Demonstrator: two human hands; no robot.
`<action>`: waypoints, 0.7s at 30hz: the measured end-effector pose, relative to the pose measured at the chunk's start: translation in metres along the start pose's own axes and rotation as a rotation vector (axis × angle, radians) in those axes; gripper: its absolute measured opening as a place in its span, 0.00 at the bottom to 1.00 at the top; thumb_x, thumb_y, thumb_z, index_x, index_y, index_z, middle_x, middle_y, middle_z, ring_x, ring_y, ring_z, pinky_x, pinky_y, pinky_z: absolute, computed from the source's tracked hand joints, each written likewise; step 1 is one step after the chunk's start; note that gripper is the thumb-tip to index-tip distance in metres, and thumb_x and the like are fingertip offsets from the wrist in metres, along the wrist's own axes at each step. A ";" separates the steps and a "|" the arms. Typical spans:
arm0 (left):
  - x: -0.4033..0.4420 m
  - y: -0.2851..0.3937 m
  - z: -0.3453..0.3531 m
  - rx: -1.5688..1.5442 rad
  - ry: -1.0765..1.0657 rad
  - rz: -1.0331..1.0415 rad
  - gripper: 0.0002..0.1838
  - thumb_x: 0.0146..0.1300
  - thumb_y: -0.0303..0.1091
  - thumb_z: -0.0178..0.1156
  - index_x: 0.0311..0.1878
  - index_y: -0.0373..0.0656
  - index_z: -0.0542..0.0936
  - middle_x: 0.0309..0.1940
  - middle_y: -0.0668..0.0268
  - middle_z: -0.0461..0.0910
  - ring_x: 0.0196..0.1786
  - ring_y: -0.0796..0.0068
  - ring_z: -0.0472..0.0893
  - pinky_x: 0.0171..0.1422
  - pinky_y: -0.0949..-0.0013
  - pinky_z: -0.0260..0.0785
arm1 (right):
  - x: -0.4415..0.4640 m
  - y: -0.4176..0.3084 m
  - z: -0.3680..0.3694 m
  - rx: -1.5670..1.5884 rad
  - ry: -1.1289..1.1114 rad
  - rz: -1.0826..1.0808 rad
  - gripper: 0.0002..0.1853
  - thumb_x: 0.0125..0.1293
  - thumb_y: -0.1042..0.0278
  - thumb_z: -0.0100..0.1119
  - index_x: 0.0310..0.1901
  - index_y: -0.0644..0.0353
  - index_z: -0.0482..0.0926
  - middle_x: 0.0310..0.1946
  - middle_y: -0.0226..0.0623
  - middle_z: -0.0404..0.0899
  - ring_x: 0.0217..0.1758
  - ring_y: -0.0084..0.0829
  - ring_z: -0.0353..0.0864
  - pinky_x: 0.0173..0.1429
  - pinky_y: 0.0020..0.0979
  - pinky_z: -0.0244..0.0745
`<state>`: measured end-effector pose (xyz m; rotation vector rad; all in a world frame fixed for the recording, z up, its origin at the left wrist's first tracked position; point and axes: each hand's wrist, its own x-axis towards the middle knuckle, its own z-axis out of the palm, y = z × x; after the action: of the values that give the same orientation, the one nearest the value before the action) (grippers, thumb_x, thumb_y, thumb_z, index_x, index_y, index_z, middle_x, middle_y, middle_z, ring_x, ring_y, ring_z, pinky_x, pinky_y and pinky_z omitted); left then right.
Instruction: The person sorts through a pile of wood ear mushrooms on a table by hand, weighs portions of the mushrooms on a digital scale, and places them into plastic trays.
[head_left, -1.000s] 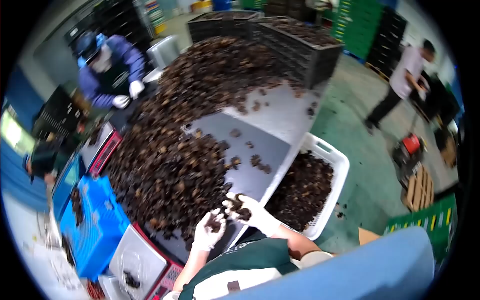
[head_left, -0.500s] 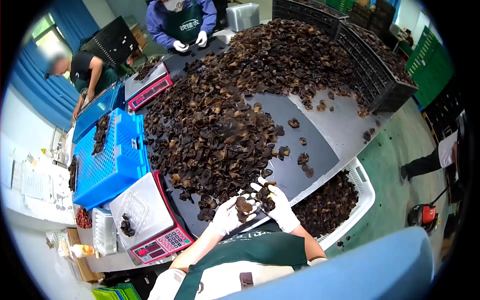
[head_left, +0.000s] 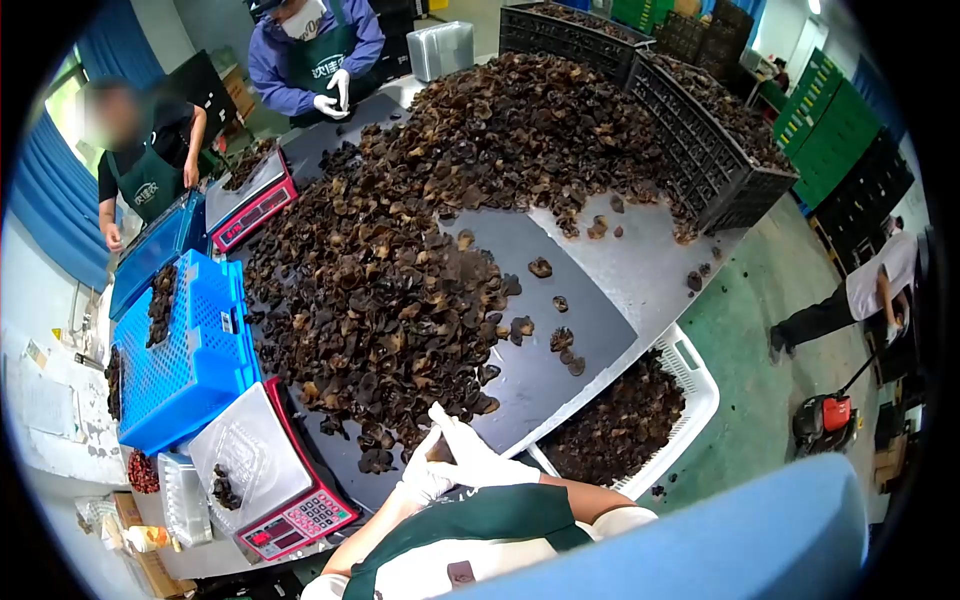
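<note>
My white-gloved left hand [head_left: 425, 473] is at the table's near edge, close against my right hand. The right hand [head_left: 468, 447], also gloved, crosses over it with its fingers pointing up toward the heap. What either hand holds between them is hidden. Just beyond the fingertips lies a large heap of dark brown wrinkled pieces [head_left: 400, 300], which look like black fungus. Several loose pieces [head_left: 562, 340] lie on the dark board [head_left: 570, 290] to the right. A white basket [head_left: 700, 385] of dark pieces stands below the table's right edge.
A red-and-silver scale [head_left: 250, 450] and a blue crate [head_left: 190, 350] are at the left; another scale [head_left: 245, 200] stands behind. Black crates [head_left: 690, 150] border the heap. Two people in aprons are across the table; another person [head_left: 880, 280] stands at the right near a red machine [head_left: 830, 415].
My hands have come together from a spread, palm-up pose, and the dark pieces in them no longer show. The view has shifted; the co-worker at the left now stands more upright.
</note>
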<state>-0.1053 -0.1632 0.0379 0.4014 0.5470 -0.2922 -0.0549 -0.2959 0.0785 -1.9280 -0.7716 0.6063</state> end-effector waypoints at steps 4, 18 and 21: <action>-0.017 0.013 0.012 -0.063 0.007 -0.190 0.22 0.70 0.45 0.55 0.60 0.42 0.75 0.55 0.53 0.78 0.56 0.52 0.79 0.61 0.43 0.74 | -0.005 0.012 -0.060 -0.110 0.402 -0.202 0.34 0.59 0.63 0.67 0.66 0.60 0.68 0.64 0.47 0.68 0.68 0.45 0.65 0.72 0.45 0.59; -0.013 -0.007 -0.012 -0.233 -0.138 -0.215 0.21 0.70 0.33 0.52 0.63 0.38 0.69 0.58 0.48 0.75 0.57 0.47 0.78 0.61 0.43 0.76 | 0.047 0.126 -0.130 -0.797 0.705 0.089 0.41 0.54 0.47 0.68 0.68 0.56 0.67 0.67 0.52 0.63 0.71 0.53 0.57 0.73 0.56 0.46; -0.017 -0.011 -0.011 -0.327 -0.072 -0.244 0.16 0.68 0.30 0.55 0.59 0.41 0.73 0.54 0.49 0.77 0.55 0.47 0.78 0.56 0.47 0.80 | 0.076 0.120 -0.159 -0.704 0.565 -0.079 0.32 0.55 0.59 0.65 0.63 0.56 0.72 0.62 0.47 0.70 0.65 0.48 0.66 0.69 0.51 0.58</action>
<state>-0.1285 -0.1655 0.0353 0.0065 0.5623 -0.4423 0.1373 -0.3768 0.0331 -2.5115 -0.7325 -0.3190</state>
